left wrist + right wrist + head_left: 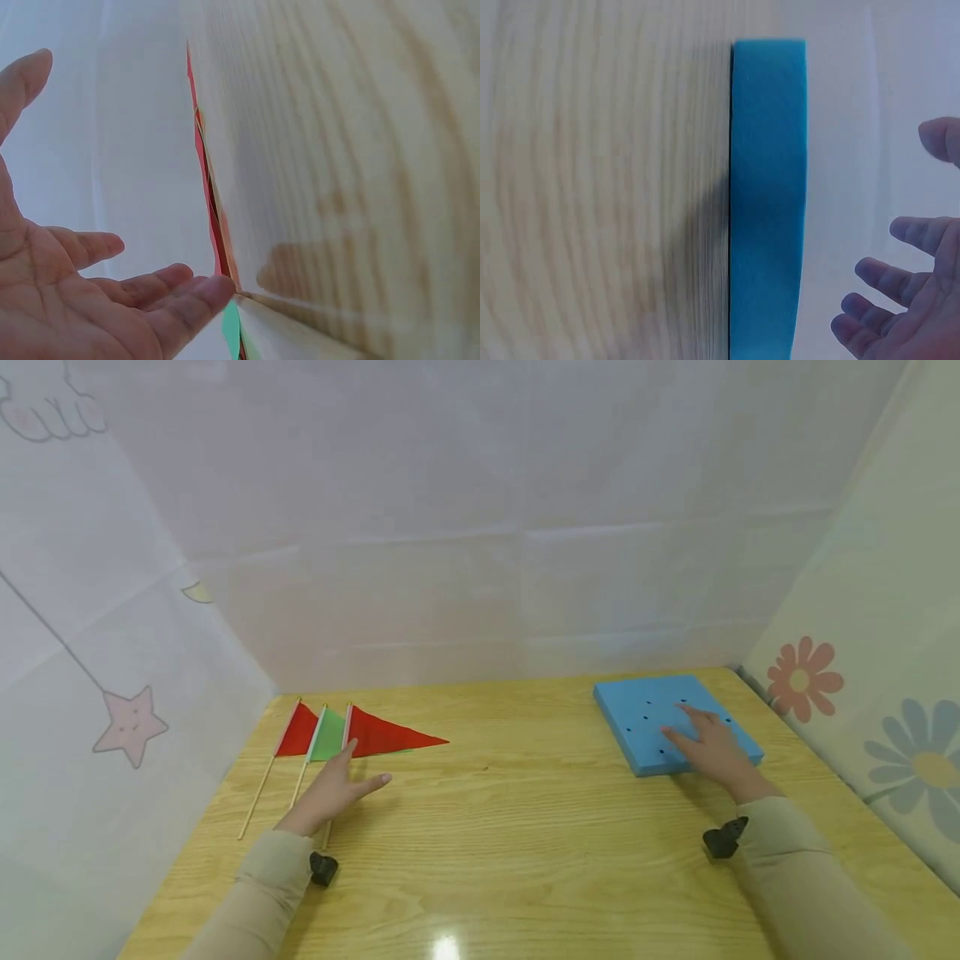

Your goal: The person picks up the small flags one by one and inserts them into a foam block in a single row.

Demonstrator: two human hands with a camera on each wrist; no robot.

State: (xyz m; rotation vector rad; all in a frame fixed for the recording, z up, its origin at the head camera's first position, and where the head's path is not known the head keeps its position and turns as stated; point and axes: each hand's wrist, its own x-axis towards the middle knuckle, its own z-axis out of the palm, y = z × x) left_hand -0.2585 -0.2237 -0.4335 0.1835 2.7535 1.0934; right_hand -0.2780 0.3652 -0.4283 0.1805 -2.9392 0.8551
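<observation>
Three pennant flags on thin sticks lie side by side on the left of the table: a red flag, a green flag and another red flag, whose cloth overlaps the others. My left hand hovers over the flag sticks, fingers extended and holding nothing. In the left wrist view its fingertips come close to the flag edge. A thick blue board with several small holes lies at the right. Over it hangs my right hand, fingers spread and apart from the board in the right wrist view.
The wooden table stretches between flags and board. A pale cloth wall rises behind it, with printed side walls left and right. Each wrist carries a small black camera, such as the left one.
</observation>
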